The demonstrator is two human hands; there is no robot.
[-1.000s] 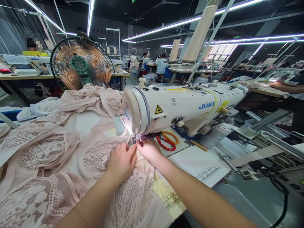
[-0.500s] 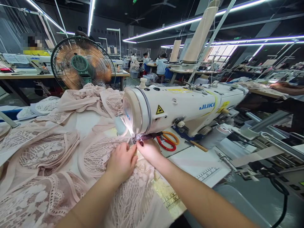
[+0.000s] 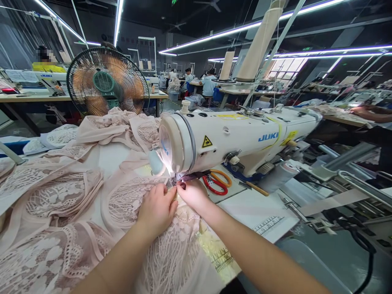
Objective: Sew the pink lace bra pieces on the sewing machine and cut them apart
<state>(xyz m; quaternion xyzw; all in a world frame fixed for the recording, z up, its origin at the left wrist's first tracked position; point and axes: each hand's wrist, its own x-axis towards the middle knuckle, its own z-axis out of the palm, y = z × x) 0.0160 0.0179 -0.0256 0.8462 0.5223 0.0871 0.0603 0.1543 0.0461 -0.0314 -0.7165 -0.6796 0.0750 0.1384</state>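
Beige lace bra [image 3: 174, 257] fabric lies under the lit needle area of a white sewing machine [image 3: 211, 141]. My left hand [image 3: 157, 206] rests on the lace just in front of the presser foot, its fingers curled and pressed together on the cloth. Close beside it, my right hand [image 3: 194, 197] pinches the edge of the same bra between thumb and fingers. The fingertips of both hands nearly meet there, and the machine head partly hides the stitching spot. Right behind my right hand lie scissors [image 3: 219, 193] with red and orange handles.
Piled lace bras [image 3: 61, 192] cover the left of the table. A large fan [image 3: 107, 81] stands behind them. Thread cones [image 3: 260, 45] rise above the machine. At right are a ruler-marked surface [image 3: 268, 226] and a metal fixture [image 3: 318, 216]. People work at distant tables.
Both hands hold nearly the same place at the needle, and the cloth shows no clear shift. The view has moved very slightly.
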